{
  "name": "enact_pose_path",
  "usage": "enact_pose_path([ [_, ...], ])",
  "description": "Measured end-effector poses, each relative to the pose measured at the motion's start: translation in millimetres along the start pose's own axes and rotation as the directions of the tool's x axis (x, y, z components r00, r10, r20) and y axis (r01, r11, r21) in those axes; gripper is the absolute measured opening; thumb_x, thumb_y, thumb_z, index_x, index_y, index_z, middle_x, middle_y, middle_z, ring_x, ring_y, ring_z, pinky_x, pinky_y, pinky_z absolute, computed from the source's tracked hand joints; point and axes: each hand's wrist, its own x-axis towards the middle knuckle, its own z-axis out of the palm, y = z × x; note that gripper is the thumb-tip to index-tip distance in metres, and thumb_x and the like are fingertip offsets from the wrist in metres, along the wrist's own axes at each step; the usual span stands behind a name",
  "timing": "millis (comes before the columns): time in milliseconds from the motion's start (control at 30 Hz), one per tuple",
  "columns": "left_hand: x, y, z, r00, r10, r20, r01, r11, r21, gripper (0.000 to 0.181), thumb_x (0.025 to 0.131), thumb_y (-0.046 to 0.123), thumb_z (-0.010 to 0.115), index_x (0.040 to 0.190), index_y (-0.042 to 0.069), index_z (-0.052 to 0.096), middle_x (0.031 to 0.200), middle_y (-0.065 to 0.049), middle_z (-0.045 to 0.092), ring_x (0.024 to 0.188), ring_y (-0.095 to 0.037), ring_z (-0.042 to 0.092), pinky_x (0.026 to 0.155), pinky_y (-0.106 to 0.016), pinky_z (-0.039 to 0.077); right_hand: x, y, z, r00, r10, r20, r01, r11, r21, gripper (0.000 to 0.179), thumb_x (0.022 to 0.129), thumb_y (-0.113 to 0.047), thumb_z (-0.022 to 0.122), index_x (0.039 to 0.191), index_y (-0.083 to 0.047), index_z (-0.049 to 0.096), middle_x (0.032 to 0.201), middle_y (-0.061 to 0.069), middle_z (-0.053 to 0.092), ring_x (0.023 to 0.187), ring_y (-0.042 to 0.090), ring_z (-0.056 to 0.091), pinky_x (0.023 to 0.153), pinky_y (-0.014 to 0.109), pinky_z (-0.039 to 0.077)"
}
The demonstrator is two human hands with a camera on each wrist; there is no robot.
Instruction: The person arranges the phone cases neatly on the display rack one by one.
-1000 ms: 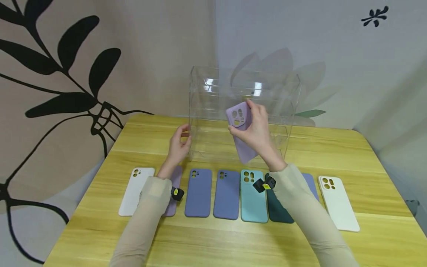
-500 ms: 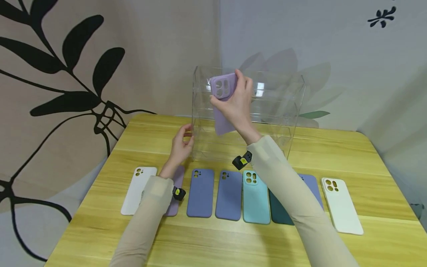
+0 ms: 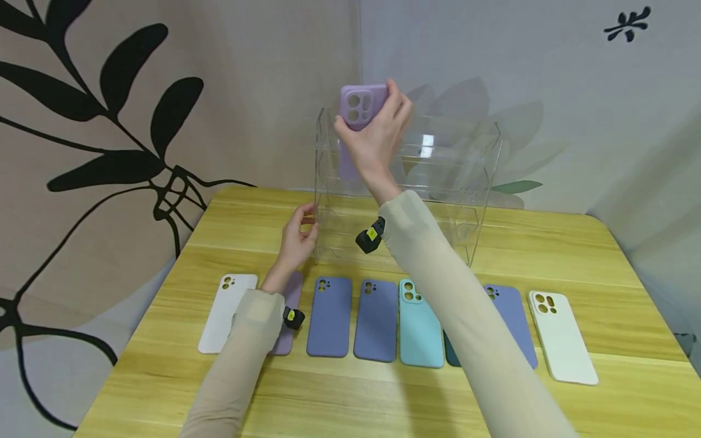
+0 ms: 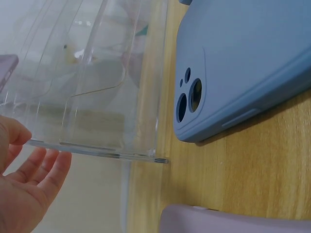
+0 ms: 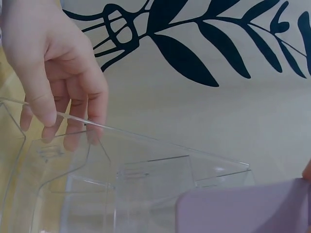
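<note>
My right hand (image 3: 380, 137) grips a light purple phone case (image 3: 378, 97) by its sides at the camera end. It holds the case upright at the top left of a clear tiered display rack (image 3: 454, 161), whose lower part shows through behind it. Whether the case touches the rack, I cannot tell. My left hand (image 3: 298, 243) pinches the rack's left side panel; in the left wrist view the thumb lies on one face and the fingers (image 4: 53, 177) on the other. The right wrist view catches only the lower end of the purple case (image 5: 243, 208) over the rack.
Phone cases lie in a row along the wooden table (image 3: 339, 401): white (image 3: 224, 316), purple (image 3: 294, 292), two blue, turquoise (image 3: 420, 334), dark green partly under my right sleeve, blue (image 3: 512, 325) and white (image 3: 564, 340). A wall stands close behind the rack.
My right hand has lifted the purple phone case up and to the left, from in front of the rack to its top left. My left hand has stayed at the rack's side.
</note>
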Motion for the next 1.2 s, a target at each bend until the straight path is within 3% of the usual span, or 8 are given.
enact_pose_path([
  [200, -1.5, 1.4, 0.9, 1.0, 0.007, -0.013, -0.006, 1.0, 0.019, 0.037, 0.085, -0.019, 0.048, 0.121, -0.02, 0.043, 0.114, -0.036, 0.05, 0.098, -0.05, 0.053, 0.072, -0.041, 0.052, -3.8, 3, 12, 0.998, -0.017, -0.059, 0.018, 1.0, 0.014, 0.091, 0.064, -0.023, 0.081, 0.139, -0.006, 0.033, 0.126, 0.01, 0.036, 0.114, 0.018, 0.036, 0.086, 0.025, 0.037],
  [467, -2.0, 2.3, 1.2, 1.0, 0.008, -0.015, -0.008, 1.0, 0.008, 0.037, 0.084, -0.019, 0.048, 0.121, -0.02, 0.043, 0.115, -0.039, 0.049, 0.099, -0.052, 0.052, 0.073, -0.052, 0.05, -9.6, 11, 23, 0.995, -0.009, -0.097, 0.008, 1.0, -0.012, 0.091, 0.064, -0.026, 0.082, 0.138, -0.005, 0.033, 0.124, 0.011, 0.037, 0.113, 0.02, 0.037, 0.088, 0.026, 0.036],
  [833, -1.8, 1.6, 2.1, 1.0, 0.0, -0.021, 0.0, 1.0, 0.016, 0.037, 0.085, -0.018, 0.048, 0.121, -0.02, 0.043, 0.114, -0.035, 0.051, 0.098, -0.048, 0.053, 0.074, -0.057, 0.049, -11.8, 12, 32, 0.993, 0.112, -0.028, -0.115, 0.984, -0.134, 0.091, 0.066, -0.03, 0.081, 0.14, -0.01, 0.032, 0.128, 0.008, 0.036, 0.116, 0.019, 0.036, 0.085, 0.028, 0.038],
  [1200, -1.0, -0.7, 4.0, 1.0, 0.016, -0.026, -0.016, 1.0, 0.007, 0.036, 0.084, -0.019, 0.048, 0.12, -0.02, 0.044, 0.113, -0.036, 0.051, 0.097, -0.051, 0.053, 0.072, -0.054, 0.05, -12.6, 16, 35, 0.991, 0.136, 0.017, -0.128, 0.965, -0.23, 0.092, 0.067, -0.036, 0.081, 0.14, -0.013, 0.031, 0.128, 0.007, 0.035, 0.113, 0.02, 0.037, 0.081, 0.03, 0.04],
])
